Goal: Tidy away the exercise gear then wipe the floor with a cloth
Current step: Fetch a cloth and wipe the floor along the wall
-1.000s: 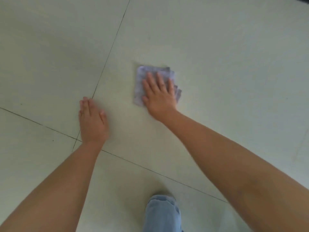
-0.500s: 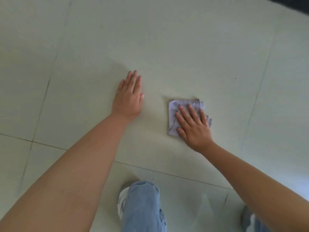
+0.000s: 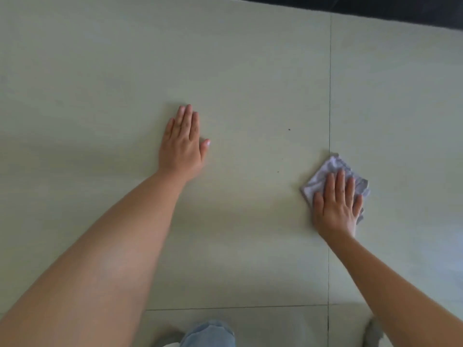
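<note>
Fingers [image 3: 337, 182] of right hand [image 3: 335, 209] straight, pressing cloth [image 3: 323, 174] beneath | left hand [image 3: 181, 149] flat on floor [image 3: 250, 71]

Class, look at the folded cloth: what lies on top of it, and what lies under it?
The right hand presses flat on the cloth. Under it is the tiled floor, by a grout line; that patch is covered.

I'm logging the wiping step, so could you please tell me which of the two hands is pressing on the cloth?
The right hand, flat with straight fingers on the folded cloth by the tile seam. The left hand lies on bare floor.
</note>
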{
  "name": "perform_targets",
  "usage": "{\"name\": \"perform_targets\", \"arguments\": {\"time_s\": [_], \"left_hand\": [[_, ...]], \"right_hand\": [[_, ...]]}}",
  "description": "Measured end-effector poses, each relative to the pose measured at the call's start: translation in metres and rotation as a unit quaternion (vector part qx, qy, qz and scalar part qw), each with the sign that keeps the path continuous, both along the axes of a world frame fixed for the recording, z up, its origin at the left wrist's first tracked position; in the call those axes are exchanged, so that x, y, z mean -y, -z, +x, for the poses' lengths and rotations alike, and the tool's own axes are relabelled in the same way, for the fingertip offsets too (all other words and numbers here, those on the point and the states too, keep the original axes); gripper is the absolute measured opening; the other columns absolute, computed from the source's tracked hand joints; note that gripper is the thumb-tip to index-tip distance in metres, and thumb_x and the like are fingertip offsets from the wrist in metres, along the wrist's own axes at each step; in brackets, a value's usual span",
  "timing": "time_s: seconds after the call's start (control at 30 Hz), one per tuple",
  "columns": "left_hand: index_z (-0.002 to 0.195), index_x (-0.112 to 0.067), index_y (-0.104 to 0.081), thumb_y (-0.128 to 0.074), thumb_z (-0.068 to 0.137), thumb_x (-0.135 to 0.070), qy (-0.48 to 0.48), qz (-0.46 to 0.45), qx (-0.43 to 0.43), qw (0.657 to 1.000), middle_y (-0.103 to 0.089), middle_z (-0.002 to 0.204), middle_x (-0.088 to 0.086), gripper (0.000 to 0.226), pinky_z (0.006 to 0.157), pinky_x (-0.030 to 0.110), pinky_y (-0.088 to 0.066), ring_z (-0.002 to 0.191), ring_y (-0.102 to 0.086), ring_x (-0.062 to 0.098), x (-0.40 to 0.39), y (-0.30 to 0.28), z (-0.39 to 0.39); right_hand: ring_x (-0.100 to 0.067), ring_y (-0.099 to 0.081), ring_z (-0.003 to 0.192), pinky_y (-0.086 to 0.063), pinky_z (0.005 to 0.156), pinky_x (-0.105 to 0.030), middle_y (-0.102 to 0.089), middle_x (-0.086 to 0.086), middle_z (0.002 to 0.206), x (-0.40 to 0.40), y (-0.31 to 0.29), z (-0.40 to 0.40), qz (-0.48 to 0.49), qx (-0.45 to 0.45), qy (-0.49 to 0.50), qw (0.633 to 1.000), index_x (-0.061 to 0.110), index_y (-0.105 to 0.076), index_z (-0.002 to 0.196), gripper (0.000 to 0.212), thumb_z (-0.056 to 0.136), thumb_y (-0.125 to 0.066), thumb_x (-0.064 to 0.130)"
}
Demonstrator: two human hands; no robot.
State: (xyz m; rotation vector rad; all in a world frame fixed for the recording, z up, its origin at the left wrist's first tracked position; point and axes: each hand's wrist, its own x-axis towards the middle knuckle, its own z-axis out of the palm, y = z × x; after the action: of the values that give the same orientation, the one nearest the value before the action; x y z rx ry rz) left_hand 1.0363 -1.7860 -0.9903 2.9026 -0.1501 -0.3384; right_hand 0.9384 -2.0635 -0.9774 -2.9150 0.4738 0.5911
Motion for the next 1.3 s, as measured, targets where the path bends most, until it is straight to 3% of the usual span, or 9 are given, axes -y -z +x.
{"name": "perform_targets", "arguments": {"time_s": [0.07, 0.23, 0.43, 0.63, 0.87, 1.0, 1.1, 1.2, 1.3], "left_hand": [[0.13, 0.014, -0.045, -0.026, 0.084, -0.033, 0.006, 0.009, 0.007, 1.0, -0.044, 0.138, 0.032, 0.068, 0.108, 0.049, -0.032, 0.131, -0.042, 0.044, 0.001, 0.006, 0.0], [0.117, 0.014, -0.057, -0.035, 0.082, -0.027, 0.036, 0.051, 0.033, 0.997, -0.058, 0.123, 0.032, 0.059, 0.098, 0.038, -0.026, 0.114, -0.058, 0.045, 0.001, 0.009, 0.005], [0.118, 0.015, -0.056, -0.036, 0.081, -0.027, 0.041, 0.049, 0.028, 0.998, -0.057, 0.124, 0.033, 0.059, 0.098, 0.037, -0.025, 0.114, -0.058, 0.045, 0.0, 0.008, 0.006], [0.118, 0.013, -0.057, -0.036, 0.08, -0.029, 0.028, 0.042, 0.047, 0.998, -0.058, 0.125, 0.03, 0.06, 0.097, 0.037, -0.026, 0.114, -0.059, 0.043, -0.002, 0.016, 0.007], [0.119, 0.011, -0.053, -0.037, 0.08, -0.03, 0.025, 0.037, 0.106, 0.993, -0.058, 0.125, 0.029, 0.058, 0.096, 0.038, -0.029, 0.121, -0.047, 0.033, -0.005, 0.025, 0.007], [0.121, 0.006, -0.04, -0.037, 0.08, -0.028, 0.023, 0.026, 0.133, 0.991, -0.059, 0.124, 0.029, 0.054, 0.097, 0.039, -0.028, 0.121, -0.035, 0.03, -0.004, 0.029, 0.008], [0.122, 0.005, -0.038, -0.036, 0.08, -0.029, 0.019, 0.028, 0.142, 0.989, -0.059, 0.125, 0.028, 0.054, 0.098, 0.038, -0.027, 0.122, -0.034, 0.029, -0.004, 0.031, 0.008], [0.123, 0.004, -0.037, -0.035, 0.08, -0.03, 0.014, 0.028, 0.14, 0.99, -0.058, 0.127, 0.027, 0.055, 0.098, 0.037, -0.027, 0.123, -0.033, 0.028, -0.005, 0.033, 0.007], [0.123, 0.004, -0.037, -0.035, 0.08, -0.03, 0.015, 0.023, 0.135, 0.99, -0.058, 0.127, 0.027, 0.055, 0.098, 0.038, -0.027, 0.123, -0.033, 0.028, -0.005, 0.031, 0.007]], "right_hand": [[-0.019, 0.011, 0.147, 0.008, 0.118, -0.042, 0.008, 0.0, 0.16, -0.012, 0.002, 0.06, 0.009, -0.008, 0.041, 0.999, 0.018, 0.001, 0.15, 0.059, 0.098, -0.013, 0.043], [-0.02, 0.008, 0.148, 0.009, 0.118, -0.042, 0.004, 0.006, 0.16, -0.1, 0.011, 0.115, 0.054, 0.002, -0.156, 0.986, 0.022, -0.003, 0.15, 0.056, 0.099, -0.012, 0.043], [-0.027, -0.034, 0.127, 0.0, 0.116, -0.036, -0.061, -0.005, 0.13, -0.065, 0.016, 0.014, 0.032, -0.025, -0.238, 0.97, 0.016, -0.042, 0.13, 0.059, 0.099, -0.001, 0.044], [-0.02, 0.006, 0.148, 0.002, 0.119, -0.044, 0.003, 0.003, 0.16, 0.005, 0.006, 0.152, -0.022, 0.03, 0.049, 0.998, 0.019, -0.003, 0.15, 0.055, 0.1, -0.017, 0.037], [-0.021, 0.002, 0.148, -0.001, 0.118, -0.044, 0.0, 0.005, 0.16, -0.124, 0.014, 0.251, 0.037, 0.033, -0.233, 0.971, 0.021, -0.007, 0.15, 0.054, 0.101, -0.019, 0.039], [-0.025, -0.036, 0.138, -0.022, 0.111, -0.044, -0.051, -0.001, 0.14, -0.092, 0.016, 0.156, 0.03, 0.049, -0.405, 0.912, 0.017, -0.045, 0.136, 0.053, 0.1, -0.013, 0.039], [-0.017, -0.004, 0.147, -0.01, 0.111, -0.039, -0.044, -0.003, 0.143, -0.018, 0.014, 0.137, -0.011, 0.003, -0.38, 0.925, 0.015, -0.033, 0.137, 0.06, 0.098, 0.0, 0.047], [-0.02, 0.002, 0.148, -0.003, 0.117, -0.04, -0.002, 0.001, 0.159, -0.01, 0.005, 0.203, -0.033, 0.009, -0.178, 0.983, 0.018, -0.008, 0.15, 0.063, 0.095, -0.006, 0.049], [-0.019, 0.008, 0.148, 0.001, 0.118, -0.044, 0.008, 0.004, 0.16, -0.07, 0.01, 0.28, -0.022, 0.014, -0.148, 0.989, 0.02, 0.002, 0.15, 0.055, 0.101, -0.016, 0.037]]}}
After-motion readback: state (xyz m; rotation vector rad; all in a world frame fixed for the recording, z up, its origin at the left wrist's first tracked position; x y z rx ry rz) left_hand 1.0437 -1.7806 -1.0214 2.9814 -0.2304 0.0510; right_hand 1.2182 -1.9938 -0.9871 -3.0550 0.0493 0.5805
